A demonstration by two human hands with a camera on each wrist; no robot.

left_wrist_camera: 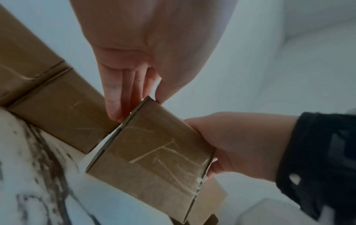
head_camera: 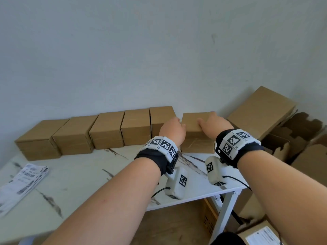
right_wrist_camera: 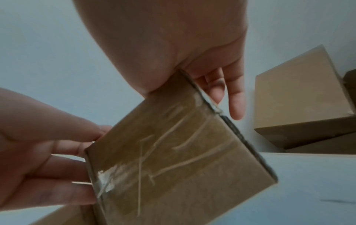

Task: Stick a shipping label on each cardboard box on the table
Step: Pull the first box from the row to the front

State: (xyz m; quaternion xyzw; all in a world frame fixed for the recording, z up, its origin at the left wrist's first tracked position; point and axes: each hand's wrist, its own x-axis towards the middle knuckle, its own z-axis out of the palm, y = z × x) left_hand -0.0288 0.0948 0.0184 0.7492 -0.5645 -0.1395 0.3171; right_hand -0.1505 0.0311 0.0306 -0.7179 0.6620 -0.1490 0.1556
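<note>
Several plain cardboard boxes (head_camera: 106, 131) stand in a row along the wall on the marble table (head_camera: 79, 174). One more taped box (head_camera: 194, 128) stands just right of the row, with a small gap between. My left hand (head_camera: 174, 129) grips its left side, fingers down the side and thumb at the top edge (left_wrist_camera: 138, 106). My right hand (head_camera: 210, 122) grips its top and right side (right_wrist_camera: 192, 97). Crinkled clear tape crosses the near face of the box (left_wrist_camera: 154, 152) (right_wrist_camera: 173, 152). A stack of shipping labels (head_camera: 23, 179) lies at the table's left front.
Larger cardboard boxes (head_camera: 260, 112) and flattened cartons (head_camera: 300, 135) are piled beside the table on the right. A labelled box (head_camera: 261, 234) sits on the floor at lower right. The table's right edge (head_camera: 230, 190) runs just below my right wrist.
</note>
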